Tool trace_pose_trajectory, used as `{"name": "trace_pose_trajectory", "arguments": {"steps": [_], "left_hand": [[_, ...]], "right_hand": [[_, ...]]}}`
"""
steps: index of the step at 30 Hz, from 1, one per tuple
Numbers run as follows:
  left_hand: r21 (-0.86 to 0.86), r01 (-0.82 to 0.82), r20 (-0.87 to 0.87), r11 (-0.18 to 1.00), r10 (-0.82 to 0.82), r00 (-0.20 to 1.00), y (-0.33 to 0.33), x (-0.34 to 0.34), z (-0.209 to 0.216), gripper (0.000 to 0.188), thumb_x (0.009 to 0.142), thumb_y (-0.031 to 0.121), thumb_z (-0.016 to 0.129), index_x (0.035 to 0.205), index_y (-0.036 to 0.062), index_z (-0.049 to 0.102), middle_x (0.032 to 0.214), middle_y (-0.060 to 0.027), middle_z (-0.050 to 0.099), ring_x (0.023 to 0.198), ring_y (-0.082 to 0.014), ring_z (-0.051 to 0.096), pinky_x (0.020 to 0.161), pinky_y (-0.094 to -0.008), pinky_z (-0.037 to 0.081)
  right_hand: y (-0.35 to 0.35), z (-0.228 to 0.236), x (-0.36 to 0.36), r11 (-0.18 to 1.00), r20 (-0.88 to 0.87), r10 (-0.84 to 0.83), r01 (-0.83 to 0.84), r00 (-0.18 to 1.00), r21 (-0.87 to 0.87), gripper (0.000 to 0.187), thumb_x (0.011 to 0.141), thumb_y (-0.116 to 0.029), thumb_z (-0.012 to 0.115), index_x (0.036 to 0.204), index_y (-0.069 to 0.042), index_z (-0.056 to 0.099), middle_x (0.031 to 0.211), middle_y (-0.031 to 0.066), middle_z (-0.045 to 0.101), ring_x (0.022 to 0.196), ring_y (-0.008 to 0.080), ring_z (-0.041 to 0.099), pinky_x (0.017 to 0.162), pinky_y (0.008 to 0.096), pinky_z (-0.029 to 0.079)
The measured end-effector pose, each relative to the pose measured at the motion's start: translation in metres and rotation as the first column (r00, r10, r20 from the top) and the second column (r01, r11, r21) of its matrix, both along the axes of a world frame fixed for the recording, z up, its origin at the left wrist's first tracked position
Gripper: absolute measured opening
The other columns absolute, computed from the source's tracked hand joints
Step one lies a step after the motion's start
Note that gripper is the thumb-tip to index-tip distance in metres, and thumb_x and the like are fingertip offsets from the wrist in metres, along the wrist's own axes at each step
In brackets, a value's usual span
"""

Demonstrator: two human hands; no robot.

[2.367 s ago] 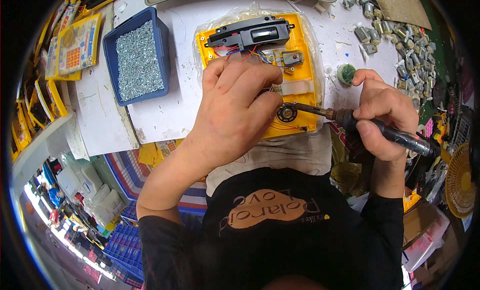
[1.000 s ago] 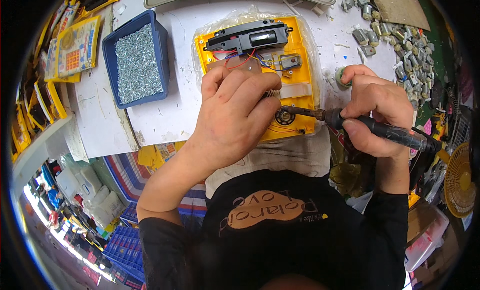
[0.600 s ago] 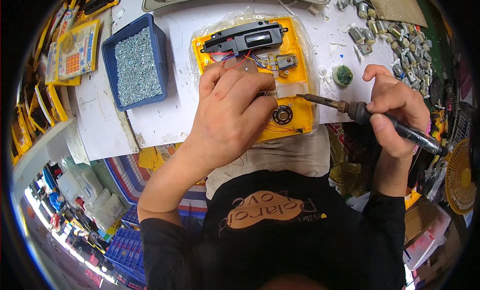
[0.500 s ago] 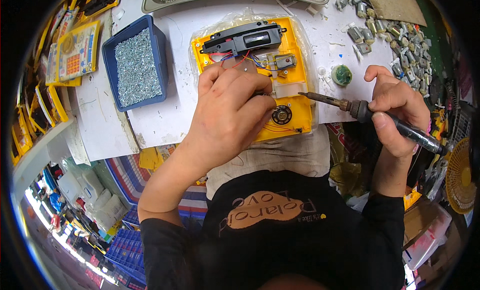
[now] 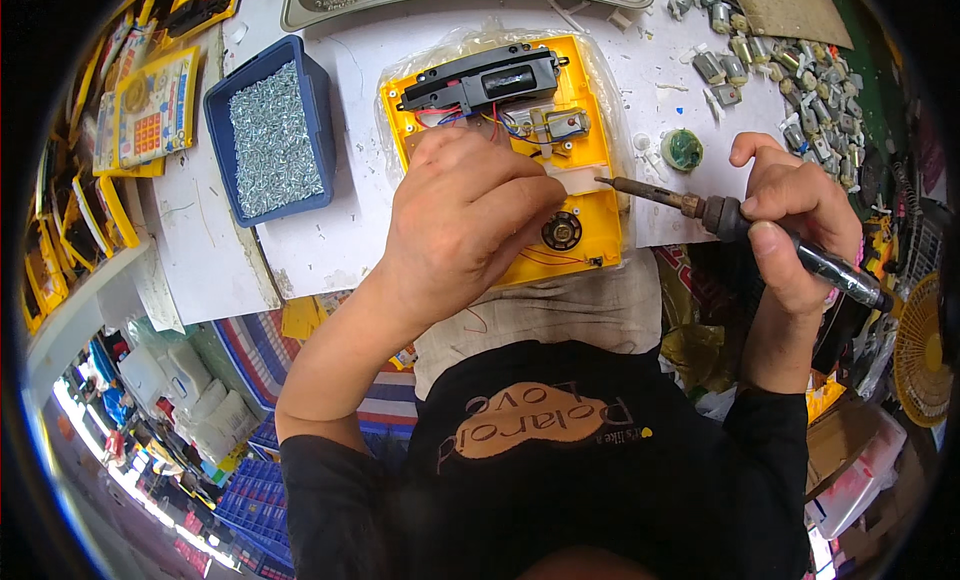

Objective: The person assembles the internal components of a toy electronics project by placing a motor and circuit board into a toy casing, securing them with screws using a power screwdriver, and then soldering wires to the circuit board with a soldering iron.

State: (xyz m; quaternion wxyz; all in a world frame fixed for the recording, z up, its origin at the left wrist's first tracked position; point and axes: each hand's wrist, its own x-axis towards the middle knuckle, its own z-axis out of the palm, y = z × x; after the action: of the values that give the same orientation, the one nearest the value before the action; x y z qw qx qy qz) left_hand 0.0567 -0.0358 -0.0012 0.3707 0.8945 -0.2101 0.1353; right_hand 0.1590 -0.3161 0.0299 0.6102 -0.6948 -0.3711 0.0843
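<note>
Yellow panels: stacked at your far left, the top one with a printed face.
Blue bin: on the counter to the right of the panels, filled with small silvery screws.
Left hand: yours comes in over the near left part of the yellow casing, back of the hand up, fingers bent. Your thumb and forefinger run close together toward the right; their tips hide whatever may be between them, so you cannot tell if they pinch anything.
Yellow casing: open side up on clear plastic, partly beneath your left fingers and left of your right ones.
Black module: across the casing's far end, beyond your left knuckles, with red and blue wires leading from it toward your hand.
Grey motor unit: in the casing, beyond and right of your left fingertips.
Round speaker: in the casing's near part, just beside your left thumb.
Soldering iron: its tip points left over the casing's right side, near a pale strip; contact cannot be told.
Green tub: on the counter, beyond the iron's shaft.
Right hand: your thumb and fingers pinch the iron's dark handle, forefinger raised.
Small motors: heaped loosely beyond your right hand.
</note>
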Motion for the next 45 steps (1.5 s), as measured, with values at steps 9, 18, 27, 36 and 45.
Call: {"name": "trace_pose_trajectory", "arguments": {"steps": [9, 18, 27, 36, 45], "left_hand": [[0.088, -0.027, -0.149, 0.996, 0.040, 0.988, -0.005, -0.003, 0.008, 0.022, 0.071, 0.005, 0.080, 0.090, 0.0094, 0.070, 0.111, -0.0073, 0.062, 0.099, -0.0255, 0.058, 0.091, -0.0396, 0.038], [0.080, -0.004, -0.151, 0.997, 0.017, 0.988, -0.003, -0.002, 0.007, 0.020, 0.072, 0.006, 0.079, 0.090, 0.0089, 0.069, 0.109, -0.0067, 0.062, 0.098, -0.0257, 0.059, 0.089, -0.0395, 0.038], [0.084, -0.008, -0.130, 0.996, 0.019, 0.991, -0.004, -0.003, 0.003, 0.021, 0.072, 0.006, 0.079, 0.089, 0.0105, 0.069, 0.108, -0.0055, 0.062, 0.090, -0.0229, 0.057, 0.087, -0.0389, 0.037], [0.092, -0.013, -0.105, 0.996, 0.023, 0.994, -0.004, -0.003, 0.003, 0.021, 0.071, 0.006, 0.079, 0.089, 0.0105, 0.068, 0.108, -0.0055, 0.062, 0.091, -0.0244, 0.058, 0.088, -0.0401, 0.036], [0.084, -0.011, -0.094, 0.996, 0.019, 0.995, -0.005, -0.002, 0.003, 0.021, 0.071, 0.006, 0.080, 0.088, 0.0108, 0.069, 0.107, -0.0056, 0.062, 0.093, -0.0240, 0.058, 0.089, -0.0399, 0.036]], "right_hand": [[0.006, -0.008, -0.016, 0.998, 0.015, 0.060, -0.060, 0.998, -0.016, 0.014, 0.069, -0.008, 0.073, 0.080, -0.003, 0.066, 0.062, 0.0016, 0.057, 0.052, 0.0155, 0.049, 0.077, 0.0403, 0.051], [0.012, -0.007, -0.020, 0.997, 0.064, 0.054, -0.050, 0.997, -0.062, 0.015, 0.067, -0.004, 0.074, 0.080, -0.003, 0.067, 0.057, 0.0004, 0.051, 0.050, 0.0159, 0.047, 0.075, 0.0397, 0.052], [0.014, -0.008, -0.019, 0.996, 0.057, 0.054, -0.050, 0.997, -0.074, 0.015, 0.067, -0.005, 0.075, 0.079, -0.004, 0.067, 0.055, -0.0007, 0.051, 0.049, 0.0153, 0.047, 0.076, 0.0391, 0.052], [0.014, -0.006, -0.022, 0.993, 0.043, 0.043, -0.038, 0.998, -0.112, 0.014, 0.069, -0.005, 0.077, 0.079, -0.005, 0.067, 0.054, -0.0009, 0.051, 0.047, 0.0140, 0.048, 0.079, 0.0394, 0.053], [0.008, 0.002, -0.045, 0.990, 0.019, -0.117, 0.118, 0.993, -0.083, 0.015, 0.076, -0.004, 0.075, 0.086, -0.001, 0.065, 0.064, 0.0041, 0.060, 0.051, 0.0144, 0.052, 0.085, 0.0434, 0.055]]}}
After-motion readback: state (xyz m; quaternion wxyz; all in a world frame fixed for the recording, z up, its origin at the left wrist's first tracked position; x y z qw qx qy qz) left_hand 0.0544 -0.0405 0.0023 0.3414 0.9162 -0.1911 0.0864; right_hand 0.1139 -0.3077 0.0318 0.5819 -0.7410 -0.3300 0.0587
